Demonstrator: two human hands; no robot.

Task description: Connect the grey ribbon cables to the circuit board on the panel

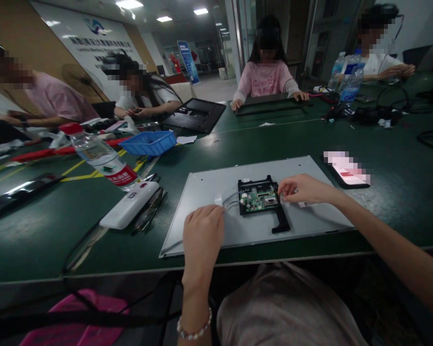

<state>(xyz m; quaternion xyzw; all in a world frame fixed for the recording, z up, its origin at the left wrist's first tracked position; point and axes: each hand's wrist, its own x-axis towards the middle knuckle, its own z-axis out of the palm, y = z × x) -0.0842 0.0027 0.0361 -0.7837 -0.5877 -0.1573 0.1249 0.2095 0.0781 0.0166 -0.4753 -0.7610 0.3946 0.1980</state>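
A flat grey-white panel (pixel 202 187) lies on the table in front of me. On it sits a black plastic bracket (pixel 282 222) that frames a green circuit board (pixel 254 202). Thin grey cables (pixel 231 201) run from the board's left side to my left hand (pixel 204 228), which is closed over them above the panel's left part. Its fingertips are hidden behind the knuckles. My right hand (pixel 301 189) has its fingers curled together at the bracket's right edge. Something small and pale shows under those fingers, too unclear to name.
A phone (pixel 348 170) lies right of the panel. To the left are a white power bank (pixel 130 205), glasses (pixel 149 211), a tilted water bottle (pixel 103 158) and a blue tray (pixel 149 143). Several people sit around the table, one with hands on a black frame (pixel 272 107).
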